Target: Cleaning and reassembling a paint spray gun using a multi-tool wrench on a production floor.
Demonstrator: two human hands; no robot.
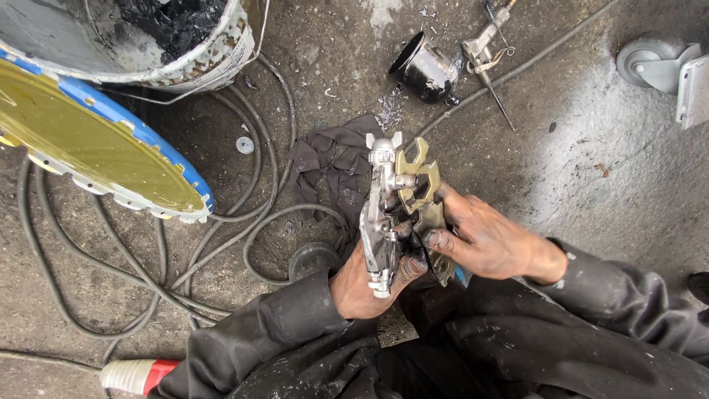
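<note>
My left hand [367,283] grips a silver metal spray gun body [379,214] by its handle, nozzle end pointing away from me. My right hand [484,240] holds a flat brass-coloured multi-wrench [419,185], whose jaw sits on a fitting at the gun's side near the head. Both hands are smeared with black grime. A dark rag [332,159] lies on the concrete floor just beyond the gun.
A black cup [426,72] and a needle-and-spring part [487,52] lie farther away. A dirty paint bucket [148,37] and a gold lid with blue rim [96,140] sit at left, over looped hoses [251,214]. A caster wheel [650,63] stands at right.
</note>
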